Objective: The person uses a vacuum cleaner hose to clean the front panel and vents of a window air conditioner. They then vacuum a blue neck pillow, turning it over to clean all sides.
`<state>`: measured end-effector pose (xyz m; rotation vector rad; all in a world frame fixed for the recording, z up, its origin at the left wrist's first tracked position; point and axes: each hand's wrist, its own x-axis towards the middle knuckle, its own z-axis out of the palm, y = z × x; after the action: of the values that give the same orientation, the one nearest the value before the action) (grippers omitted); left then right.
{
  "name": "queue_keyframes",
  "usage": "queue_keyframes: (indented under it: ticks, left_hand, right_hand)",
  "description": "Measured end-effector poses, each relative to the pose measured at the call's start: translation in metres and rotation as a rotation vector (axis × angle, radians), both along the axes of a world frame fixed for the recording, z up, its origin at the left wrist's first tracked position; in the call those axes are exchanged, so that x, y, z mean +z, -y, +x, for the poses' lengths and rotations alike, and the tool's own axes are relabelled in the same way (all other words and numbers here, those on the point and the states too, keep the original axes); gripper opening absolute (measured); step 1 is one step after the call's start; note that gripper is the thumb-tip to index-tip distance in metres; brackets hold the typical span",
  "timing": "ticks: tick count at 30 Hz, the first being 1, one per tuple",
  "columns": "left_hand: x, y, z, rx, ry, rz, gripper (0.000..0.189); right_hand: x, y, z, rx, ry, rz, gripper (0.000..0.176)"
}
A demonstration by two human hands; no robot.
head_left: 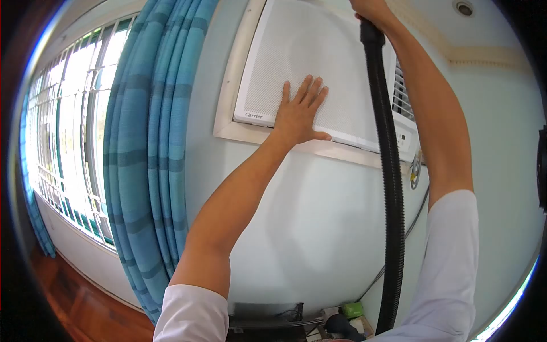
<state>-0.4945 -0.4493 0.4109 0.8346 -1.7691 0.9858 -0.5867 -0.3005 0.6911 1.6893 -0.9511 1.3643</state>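
Observation:
A white air conditioner (342,74) marked "Carrier" is set in a pale frame in the wall, its front covered by a perforated panel. My left hand (299,114) lies against the lower part of that panel, fingers spread, thumb along the bottom edge. At the top edge of the view, my right hand (371,8) grips the upper end of a black ribbed vacuum hose (390,188). The hose hangs down across the unit's right side. Part of my right hand and whatever is beyond the hose end are out of view.
Blue striped curtains (142,148) hang left of the unit, beside a barred window (74,125). Side louvers (401,94) and a small control panel (403,138) show behind the hose. Below, a dark screen (265,310) stands near a green packet (352,310). A cable runs down the wall.

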Motion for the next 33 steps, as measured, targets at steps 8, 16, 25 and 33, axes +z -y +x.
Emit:
queue_keyframes:
  ticks: [8,16,25,33]
  left_hand:
    - [-0.002,0.004,-0.002,-0.019,-0.022,-0.024,0.129]
    - [-0.004,-0.001,-0.001,-0.024,-0.024,-0.051,0.125]
    - [-0.003,0.001,0.001,-0.015,-0.022,-0.039,0.126]
    - [-0.005,0.008,0.001,-0.087,-0.049,-0.093,0.127]
  right_hand:
    - [0.012,-0.006,-0.002,-0.117,0.026,0.073,0.033]
    - [0.029,-0.012,-0.135,-0.261,0.03,0.058,0.037]
    - [0.03,-0.032,-0.161,-0.141,0.097,0.037,0.043]
    - [0.022,0.005,0.031,-0.06,0.045,0.07,0.034]
